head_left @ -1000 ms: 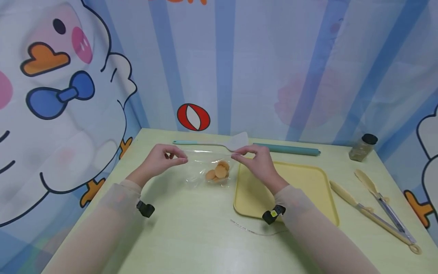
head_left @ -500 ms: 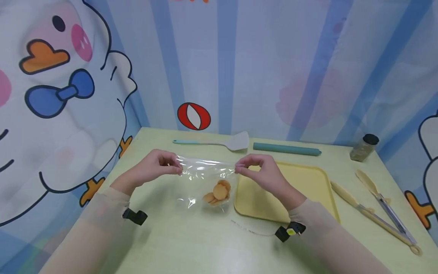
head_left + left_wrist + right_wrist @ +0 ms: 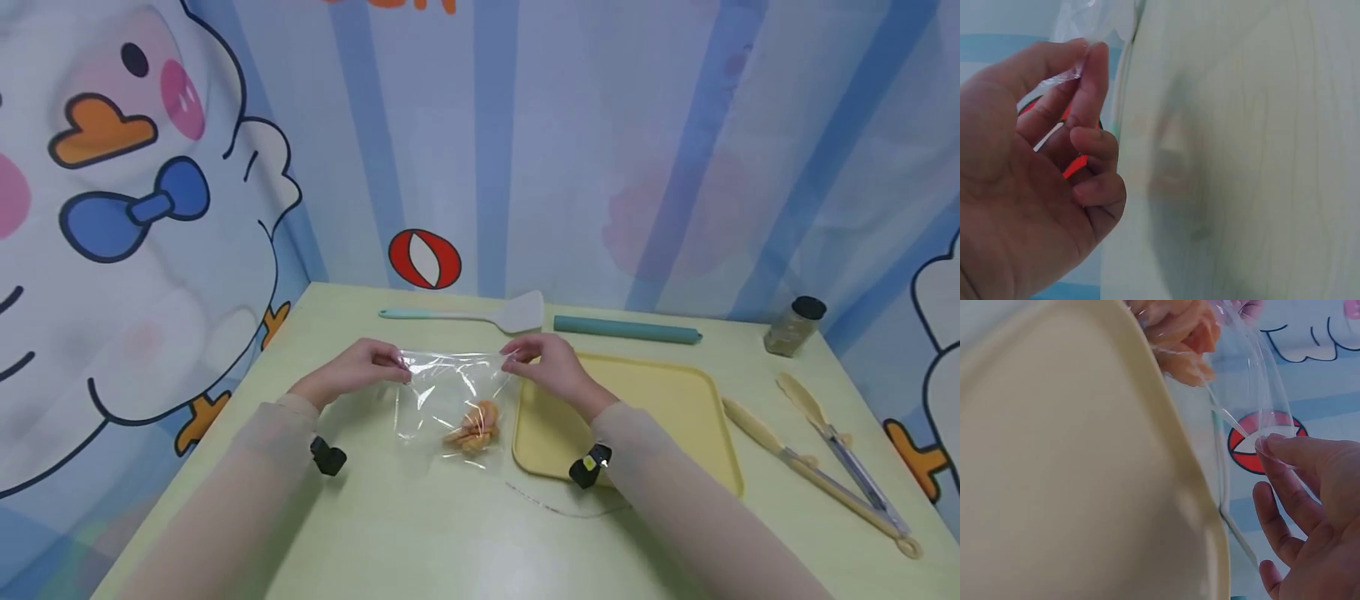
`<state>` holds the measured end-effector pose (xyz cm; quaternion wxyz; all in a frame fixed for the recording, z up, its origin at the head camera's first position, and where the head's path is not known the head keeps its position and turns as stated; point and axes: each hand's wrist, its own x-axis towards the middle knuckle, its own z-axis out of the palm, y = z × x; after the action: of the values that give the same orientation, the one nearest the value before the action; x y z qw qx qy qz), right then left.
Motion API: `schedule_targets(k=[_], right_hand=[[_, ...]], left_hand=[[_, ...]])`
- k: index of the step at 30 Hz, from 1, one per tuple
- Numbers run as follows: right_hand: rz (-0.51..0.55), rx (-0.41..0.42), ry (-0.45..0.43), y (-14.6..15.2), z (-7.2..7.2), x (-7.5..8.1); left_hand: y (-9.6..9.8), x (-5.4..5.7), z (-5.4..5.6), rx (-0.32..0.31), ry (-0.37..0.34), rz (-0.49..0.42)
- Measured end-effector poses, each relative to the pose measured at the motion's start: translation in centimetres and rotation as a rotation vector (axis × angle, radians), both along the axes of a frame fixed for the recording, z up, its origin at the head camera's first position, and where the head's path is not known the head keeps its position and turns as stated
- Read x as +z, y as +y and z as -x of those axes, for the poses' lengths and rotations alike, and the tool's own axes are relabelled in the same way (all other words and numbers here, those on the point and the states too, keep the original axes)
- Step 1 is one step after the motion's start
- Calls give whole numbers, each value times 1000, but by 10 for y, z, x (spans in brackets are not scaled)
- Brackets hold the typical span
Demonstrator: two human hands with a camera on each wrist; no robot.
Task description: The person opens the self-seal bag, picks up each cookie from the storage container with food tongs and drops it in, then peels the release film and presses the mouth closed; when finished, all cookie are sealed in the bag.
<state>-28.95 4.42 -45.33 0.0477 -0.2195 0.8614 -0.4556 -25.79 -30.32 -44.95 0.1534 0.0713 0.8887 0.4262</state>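
Observation:
A clear plastic bag (image 3: 431, 408) hangs between my two hands over the table, left of the yellow tray. Several round, flat orange-brown pieces (image 3: 477, 427) lie bunched in its lower right part. My left hand (image 3: 362, 368) pinches the bag's upper left corner between thumb and index finger; the left wrist view shows the film (image 3: 1082, 25) at those fingertips. With thumb and index finger, my right hand (image 3: 551, 367) pinches the upper right corner. In the right wrist view the orange-brown pieces (image 3: 1182, 337) show through the film beside the tray's edge.
The yellow tray (image 3: 675, 408) lies under my right forearm. Behind are a white spatula (image 3: 517, 314) and a teal rod (image 3: 628, 329). At right stand a black-lidded jar (image 3: 795, 327) and tongs (image 3: 813, 471). A thin clear strip (image 3: 558, 507) lies in front of the tray.
Both hands first came nearer with the bag, then moved slightly away again. The bag now hangs more spread out, and the pieces inside have shifted lower. Both corners stay pinched.

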Motion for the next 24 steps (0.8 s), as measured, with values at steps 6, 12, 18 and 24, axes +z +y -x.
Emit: schedule_targets(k=[6,12,18,24], right_hand=[[-127,1,93,-5,17,-15],[-162,14,146,-5,21,-19],[-191,8,140,-4,26,-22],[-258,33,190,-6,34,-26]], left_hand=[[2,-16,18,41,18,76],[11,-21,23,72,90,99],[13,-25,27,44,201,130],[12,-27,34,33,221,184]])
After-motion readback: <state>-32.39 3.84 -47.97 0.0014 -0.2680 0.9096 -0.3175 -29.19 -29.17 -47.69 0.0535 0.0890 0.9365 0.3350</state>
